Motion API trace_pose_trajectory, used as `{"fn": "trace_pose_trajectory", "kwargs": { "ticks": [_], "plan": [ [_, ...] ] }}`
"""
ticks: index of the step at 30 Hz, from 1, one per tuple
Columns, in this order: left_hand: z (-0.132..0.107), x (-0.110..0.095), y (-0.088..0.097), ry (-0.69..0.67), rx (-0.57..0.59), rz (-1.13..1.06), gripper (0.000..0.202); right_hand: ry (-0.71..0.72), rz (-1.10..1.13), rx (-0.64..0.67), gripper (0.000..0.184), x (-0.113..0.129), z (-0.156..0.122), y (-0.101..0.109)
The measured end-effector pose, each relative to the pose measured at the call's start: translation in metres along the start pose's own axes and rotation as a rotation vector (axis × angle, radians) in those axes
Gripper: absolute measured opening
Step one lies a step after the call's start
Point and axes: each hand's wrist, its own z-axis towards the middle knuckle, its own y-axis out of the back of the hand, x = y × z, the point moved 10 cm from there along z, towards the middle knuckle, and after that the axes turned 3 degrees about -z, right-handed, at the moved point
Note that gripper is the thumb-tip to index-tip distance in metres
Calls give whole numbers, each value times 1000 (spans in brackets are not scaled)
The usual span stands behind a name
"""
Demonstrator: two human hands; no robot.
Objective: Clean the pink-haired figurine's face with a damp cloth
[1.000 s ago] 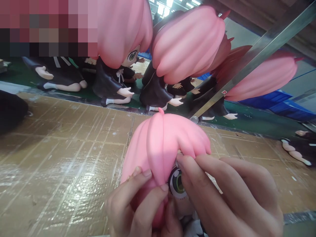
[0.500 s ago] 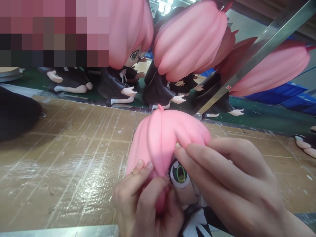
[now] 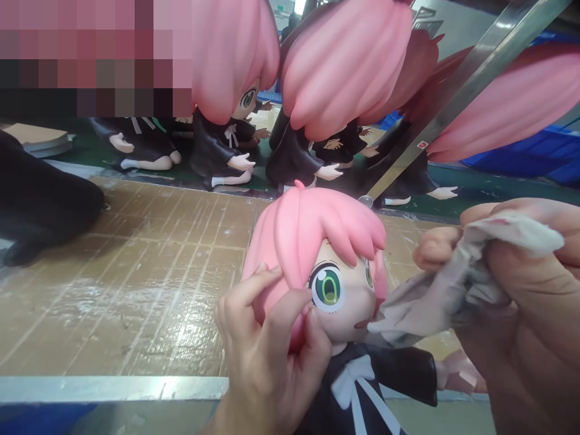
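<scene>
A large figure with pink hair (image 3: 296,223), green eyes and a black dress with a white bow (image 3: 351,380) leans in front of me, its face turned to the right. My left hand (image 3: 272,338) is closed on the side lock of the figure's hair, thumb and fingertips beside the near eye (image 3: 327,289). My right hand (image 3: 512,290) is off to the right of the face, closed on a crumpled whitish rag (image 3: 435,302) with stains. The rag's lower end hangs close to the figure's mouth; whether it touches cannot be made out.
Several similar figures (image 3: 348,72) kneel in a row on a green surface beyond the brown worktop (image 3: 149,284). A slanted metal bar (image 3: 453,115) crosses at the right. At left, a person's black sleeve (image 3: 45,193) reaches over the worktop. A metal edge (image 3: 113,388) runs along the front.
My right hand has pulled away from the fringe to the right, and the rag now shows in it. My left hand stays at the hair. The black sleeve reaches further in.
</scene>
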Motion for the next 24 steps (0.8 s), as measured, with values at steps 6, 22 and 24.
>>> {"fn": "trace_pose_trajectory", "kwargs": {
  "ticks": [6,22,24],
  "plan": [
    [7,-7,-5,-19,70,30,36,-182,386,234,24,-54,1,-8],
    [10,-14,-8,-117,195,106,48,-481,647,125,12,-75,-13,-21],
    [10,-15,0,-133,180,68,41,-406,618,130,12,-72,-9,-16]
  ]
}}
